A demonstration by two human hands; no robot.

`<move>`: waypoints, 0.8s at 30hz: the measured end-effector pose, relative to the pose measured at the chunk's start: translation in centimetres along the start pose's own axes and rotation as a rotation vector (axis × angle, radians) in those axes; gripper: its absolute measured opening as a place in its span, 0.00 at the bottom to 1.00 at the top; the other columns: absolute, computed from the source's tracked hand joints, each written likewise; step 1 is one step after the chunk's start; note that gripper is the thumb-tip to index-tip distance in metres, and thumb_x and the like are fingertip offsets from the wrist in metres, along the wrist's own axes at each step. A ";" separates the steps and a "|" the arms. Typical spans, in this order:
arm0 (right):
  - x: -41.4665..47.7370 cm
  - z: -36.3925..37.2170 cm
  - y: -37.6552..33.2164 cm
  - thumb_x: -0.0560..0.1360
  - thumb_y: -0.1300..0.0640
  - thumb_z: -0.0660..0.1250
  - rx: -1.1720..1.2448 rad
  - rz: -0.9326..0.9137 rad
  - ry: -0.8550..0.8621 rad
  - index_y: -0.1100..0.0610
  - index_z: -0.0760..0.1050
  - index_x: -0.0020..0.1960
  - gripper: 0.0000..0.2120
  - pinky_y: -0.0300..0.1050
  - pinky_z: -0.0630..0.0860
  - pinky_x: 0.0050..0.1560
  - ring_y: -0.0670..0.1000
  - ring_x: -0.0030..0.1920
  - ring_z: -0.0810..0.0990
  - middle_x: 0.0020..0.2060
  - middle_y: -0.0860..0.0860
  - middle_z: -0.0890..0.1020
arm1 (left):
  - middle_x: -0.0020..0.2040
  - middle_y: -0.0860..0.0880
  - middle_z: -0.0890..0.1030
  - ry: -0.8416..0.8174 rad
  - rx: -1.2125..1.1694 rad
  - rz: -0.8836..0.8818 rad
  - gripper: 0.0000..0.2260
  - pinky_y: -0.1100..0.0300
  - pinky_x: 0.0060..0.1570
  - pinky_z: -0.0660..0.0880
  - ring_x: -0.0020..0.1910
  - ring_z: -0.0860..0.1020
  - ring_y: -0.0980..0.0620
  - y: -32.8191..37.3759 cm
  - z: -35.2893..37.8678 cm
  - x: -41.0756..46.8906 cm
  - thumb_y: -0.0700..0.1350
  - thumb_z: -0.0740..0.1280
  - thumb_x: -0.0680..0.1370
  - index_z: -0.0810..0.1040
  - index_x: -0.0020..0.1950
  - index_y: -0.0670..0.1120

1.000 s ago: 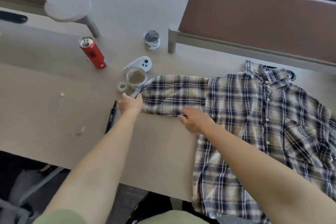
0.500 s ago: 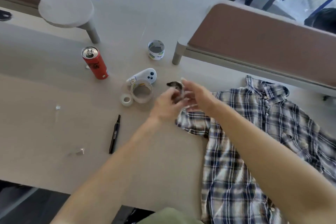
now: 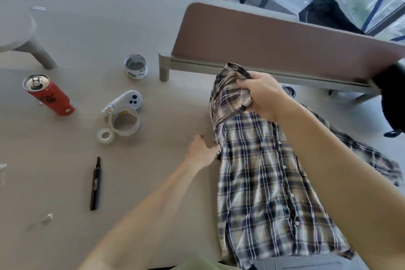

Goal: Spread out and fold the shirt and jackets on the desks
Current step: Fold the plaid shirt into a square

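Shirt (image 3: 263, 182) — far side hidden behind right arm (image 3: 328, 160)

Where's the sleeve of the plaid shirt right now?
In the head view, right of centre: the sleeve is bunched in the right hand, held above the shirt, just in front of the brown divider. The left hand touches the shirt's edge below.

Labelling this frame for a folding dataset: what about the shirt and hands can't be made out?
- Head view: shirt collar, hidden behind the lifted sleeve and right hand.
- Other sleeve: mostly covered by the right forearm.
- Hem: partly lost at the frame's bottom edge.
- Left hand fingertips against the shirt's edge: pinching or only touching, unclear.
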State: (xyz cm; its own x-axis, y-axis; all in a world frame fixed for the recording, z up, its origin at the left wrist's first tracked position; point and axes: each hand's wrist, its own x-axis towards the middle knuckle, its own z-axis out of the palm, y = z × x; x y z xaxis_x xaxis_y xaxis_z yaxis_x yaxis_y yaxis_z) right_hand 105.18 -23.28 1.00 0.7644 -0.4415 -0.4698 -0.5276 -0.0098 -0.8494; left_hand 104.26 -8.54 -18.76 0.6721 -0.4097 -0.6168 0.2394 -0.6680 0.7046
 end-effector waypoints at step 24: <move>8.8 -26.2 21.1 0.80 0.59 0.66 -0.298 0.216 0.197 0.59 0.78 0.58 0.09 0.46 0.74 0.35 0.55 0.39 0.81 0.39 0.55 0.83 | 0.42 0.49 0.72 0.492 0.565 0.050 0.03 0.52 0.37 0.69 0.38 0.72 0.45 -0.4 10.4 0.5 0.40 0.64 0.80 0.70 0.48 0.44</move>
State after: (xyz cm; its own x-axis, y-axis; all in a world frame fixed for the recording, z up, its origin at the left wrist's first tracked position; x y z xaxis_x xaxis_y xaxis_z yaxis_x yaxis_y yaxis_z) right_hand 91.04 -50.85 -14.79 0.5540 -0.6247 -0.5503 -0.7744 -0.1443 -0.6160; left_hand 97.19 -14.96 -23.06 0.9402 -0.2115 -0.2670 -0.1068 -0.9275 0.3583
